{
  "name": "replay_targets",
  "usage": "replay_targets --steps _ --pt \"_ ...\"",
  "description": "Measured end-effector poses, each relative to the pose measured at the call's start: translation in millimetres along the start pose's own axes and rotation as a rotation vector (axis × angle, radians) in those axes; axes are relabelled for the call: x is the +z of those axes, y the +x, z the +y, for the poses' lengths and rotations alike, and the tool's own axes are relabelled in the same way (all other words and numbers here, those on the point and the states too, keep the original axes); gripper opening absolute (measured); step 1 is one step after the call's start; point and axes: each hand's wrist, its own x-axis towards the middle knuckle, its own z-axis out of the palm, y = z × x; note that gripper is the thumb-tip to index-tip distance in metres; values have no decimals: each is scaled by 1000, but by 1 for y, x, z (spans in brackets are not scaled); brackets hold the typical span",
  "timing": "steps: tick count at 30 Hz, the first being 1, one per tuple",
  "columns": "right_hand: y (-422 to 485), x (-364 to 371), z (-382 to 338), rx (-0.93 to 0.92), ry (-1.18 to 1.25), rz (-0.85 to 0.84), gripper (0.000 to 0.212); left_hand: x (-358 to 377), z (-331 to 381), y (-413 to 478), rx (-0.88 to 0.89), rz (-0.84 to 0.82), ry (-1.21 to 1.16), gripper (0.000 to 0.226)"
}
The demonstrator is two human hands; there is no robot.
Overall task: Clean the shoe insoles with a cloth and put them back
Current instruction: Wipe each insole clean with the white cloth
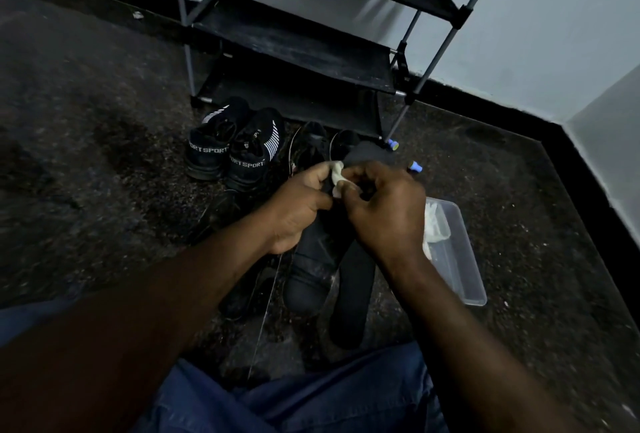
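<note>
White "SPORT" lettering marks the heels of the black sneakers (228, 152) standing just before the shoe rack (294, 51); bare dark floor (86, 121) spreads wide to their left, while the wall's black skirting (571, 169) closes the right. The left hand (298, 204) grips a dark insole (311, 259); the right hand (384, 211), close against it, pinches a white cloth (337, 173) onto the insole; a second insole (353, 294) lies beside it. A clear plastic tub (460, 270) at the right holds more white cloths (436, 224).
</note>
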Motion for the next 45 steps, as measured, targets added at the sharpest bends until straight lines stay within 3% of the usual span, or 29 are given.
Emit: replay_targets --steps 4,9,14,18,23,25,28,32,36,39,45 --pt "1 -3 -3 -78 -150 -8 22 1 4 -4 3 -66 6 83" --pt "24 -17 13 126 -90 139 26 1 7 -5 -13 -113 -33 81" --pt "3 -6 -2 -87 -189 5 34 -3 8 -3 13 -67 20 88" --pt "20 -11 7 72 -135 210 28 -3 9 -3 22 -110 -30 88" --pt "10 -4 -3 -158 -205 55 28 -4 10 -3 38 -81 4 88" --pt "19 -11 7 -40 -204 87 28 -5 8 -2 36 -104 -7 88" --pt "31 -20 15 317 72 122 24 -7 6 2 33 -65 -54 84" --pt "-4 -12 -7 318 418 71 36 -13 2 8 26 65 -89 71" --pt "-36 3 -5 431 331 81 22 -16 0 9 -31 187 -156 43" --pt "-38 7 3 548 427 95 13 -15 2 3 -82 183 -210 33" --pt "-27 6 4 556 571 53 7 -13 6 1 -243 37 -332 50"
